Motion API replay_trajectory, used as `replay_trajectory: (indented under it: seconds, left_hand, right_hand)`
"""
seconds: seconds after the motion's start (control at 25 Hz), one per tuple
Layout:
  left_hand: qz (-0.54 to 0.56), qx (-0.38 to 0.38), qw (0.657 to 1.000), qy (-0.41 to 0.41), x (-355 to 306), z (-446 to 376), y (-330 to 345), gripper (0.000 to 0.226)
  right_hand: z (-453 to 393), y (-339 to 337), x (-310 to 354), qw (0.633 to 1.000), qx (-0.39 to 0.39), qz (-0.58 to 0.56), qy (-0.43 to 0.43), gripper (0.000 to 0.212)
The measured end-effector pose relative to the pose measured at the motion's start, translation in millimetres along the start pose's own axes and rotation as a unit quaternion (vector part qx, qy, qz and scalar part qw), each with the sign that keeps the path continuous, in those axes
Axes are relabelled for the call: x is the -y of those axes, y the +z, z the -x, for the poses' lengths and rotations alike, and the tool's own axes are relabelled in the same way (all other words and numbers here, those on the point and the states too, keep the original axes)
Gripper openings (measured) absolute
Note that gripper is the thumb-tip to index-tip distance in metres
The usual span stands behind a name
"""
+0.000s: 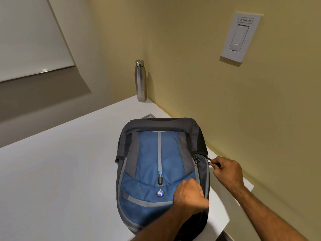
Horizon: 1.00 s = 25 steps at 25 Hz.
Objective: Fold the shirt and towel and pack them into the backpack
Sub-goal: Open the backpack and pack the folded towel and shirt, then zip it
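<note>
A blue, grey and black backpack (156, 164) lies flat on the white table (60, 171), its front panel facing up and its top toward the wall. My left hand (190, 197) grips the fabric at the backpack's right side, near the front pocket. My right hand (225, 173) pinches a zipper pull (211, 160) on the pack's right edge. No shirt or towel shows anywhere in view.
A steel water bottle (140, 80) stands upright in the table's far corner against the yellow wall. A white wall switch (240, 37) sits high on the right. The table's right edge runs close beside the backpack.
</note>
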<state>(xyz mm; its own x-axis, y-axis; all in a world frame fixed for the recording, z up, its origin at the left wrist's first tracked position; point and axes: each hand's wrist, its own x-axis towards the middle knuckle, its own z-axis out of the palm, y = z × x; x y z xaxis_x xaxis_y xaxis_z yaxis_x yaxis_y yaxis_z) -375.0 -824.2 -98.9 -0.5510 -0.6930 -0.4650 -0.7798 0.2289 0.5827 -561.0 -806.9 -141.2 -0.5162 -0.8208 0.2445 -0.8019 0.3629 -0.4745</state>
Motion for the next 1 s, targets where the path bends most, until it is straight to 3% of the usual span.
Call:
replay_trajectory:
  seconds: [0.44, 0.64, 0.76, 0.88, 1.0]
  left_hand:
    - [0.013, 0.017, 0.999, -0.024, 8, -13, 4, 0.006]
    - [-0.006, 0.008, 1.000, -0.007, 14, -17, 12, 0.015]
    - [-0.008, 0.018, 1.000, 0.005, 16, -16, 14, 0.006]
    - [-0.006, 0.032, 0.997, 0.076, 17, -8, 5, 0.011]
    - [0.062, 0.008, 0.981, 0.184, 30, 11, -24, 0.021]
  right_hand:
    - [-24, 5, 9, 0.999, -0.009, 0.044, 0.002, 0.007]
    - [-20, 13, 6, 0.999, -0.026, 0.036, -0.005, 0.012]
    - [-9, 18, 4, 0.999, -0.026, 0.031, -0.020, 0.014]
    - [14, 18, 2, 0.996, -0.028, 0.036, -0.075, 0.018]
    - [37, 17, -8, 0.992, -0.011, 0.032, -0.124, 0.047]
